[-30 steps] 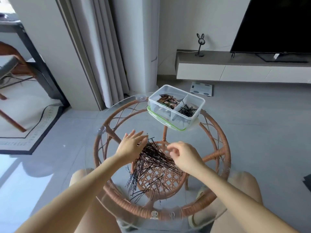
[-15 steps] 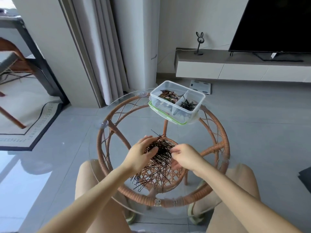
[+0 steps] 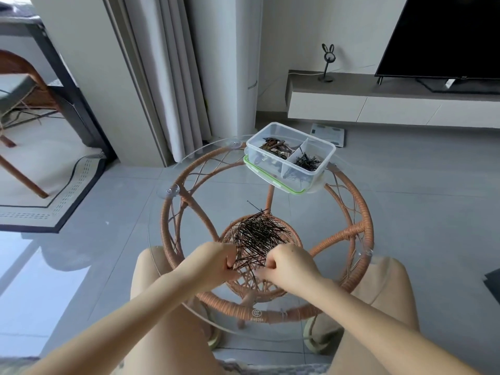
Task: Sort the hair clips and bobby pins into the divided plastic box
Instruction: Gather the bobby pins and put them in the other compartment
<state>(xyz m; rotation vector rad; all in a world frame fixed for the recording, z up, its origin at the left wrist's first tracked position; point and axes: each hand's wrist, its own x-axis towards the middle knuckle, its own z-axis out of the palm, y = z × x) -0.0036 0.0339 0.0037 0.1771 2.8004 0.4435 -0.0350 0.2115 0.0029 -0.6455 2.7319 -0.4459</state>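
Observation:
A heap of black bobby pins (image 3: 258, 234) lies on the round glass table top (image 3: 297, 212), gathered into a tight bundle. My left hand (image 3: 216, 262) and my right hand (image 3: 288, 262) curl around the near end of the heap from either side, fingers closed on the pins. At the far edge of the table stands the clear divided plastic box (image 3: 290, 158). Its left compartment holds brown hair clips (image 3: 274, 150); its right compartment holds black bobby pins (image 3: 307, 163).
The box sits on its green-rimmed lid (image 3: 273, 182). The glass rests on a rattan frame (image 3: 365, 228). My knees sit under the near table edge. Beyond are a curtain (image 3: 173, 77), a TV stand (image 3: 378, 101) and a floor scale (image 3: 328, 133).
Both hands have drawn the scattered pins together into a compact bundle and closed on its near end. The left hand went from spread open to curled.

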